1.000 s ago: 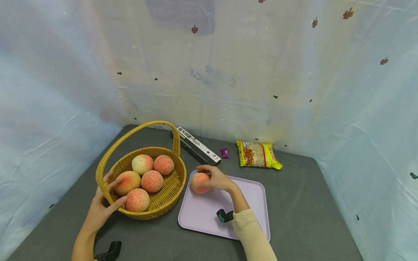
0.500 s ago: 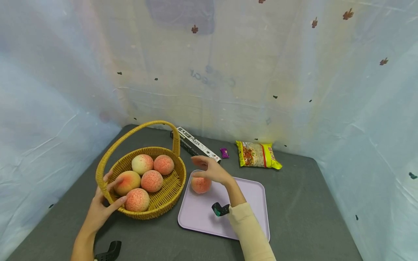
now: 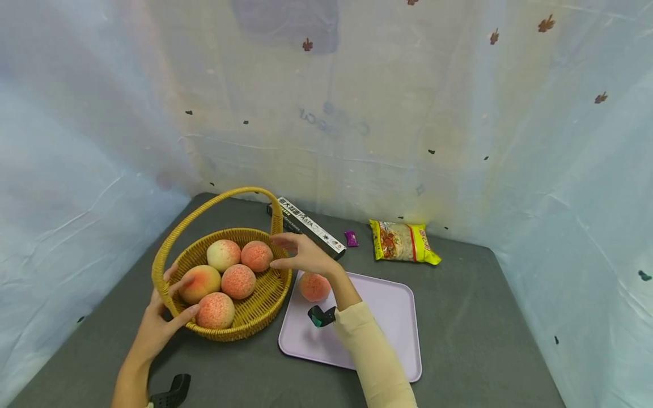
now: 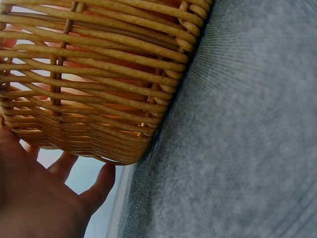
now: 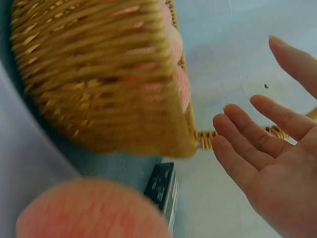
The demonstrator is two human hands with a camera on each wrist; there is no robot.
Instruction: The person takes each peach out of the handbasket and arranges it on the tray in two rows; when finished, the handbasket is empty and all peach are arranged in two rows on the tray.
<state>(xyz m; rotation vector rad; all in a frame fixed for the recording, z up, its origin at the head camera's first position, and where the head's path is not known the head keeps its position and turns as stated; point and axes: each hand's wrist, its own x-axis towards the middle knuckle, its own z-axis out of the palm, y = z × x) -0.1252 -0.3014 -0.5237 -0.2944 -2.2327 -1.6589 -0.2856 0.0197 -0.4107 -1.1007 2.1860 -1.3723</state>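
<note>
A yellow wicker basket (image 3: pixel 254 327) with a tall arched handle holds several speckled peaches (image 3: pixel 238 281) and a smoother yellow-orange fruit (image 3: pixel 198 284). My left hand (image 3: pixel 159 326) holds the basket's left side, with its thumb and index finger over the rim near the handle's foot. In the left wrist view, other fingertips touch the woven wall (image 4: pixel 94 99). My right hand (image 3: pixel 303 255) hovers at the right rim, fingers spread and holding nothing, its fingertips close to a peach (image 3: pixel 257 256). Another peach (image 3: pixel 314 287) lies on the lilac tray (image 3: pixel 377 323).
Behind the tray lies a long black-and-white pasta box (image 3: pixel 311 226). A small purple packet (image 3: pixel 351 238) sits beside it, with a yellow food bag (image 3: pixel 405 242) farther right. Pale plastic sheeting (image 3: pixel 357 113) surrounds the grey table (image 3: pixel 474 317).
My right hand has let go of the peach on the tray, lifted, and moved left to the basket's right rim. My left hand has stayed at the basket.
</note>
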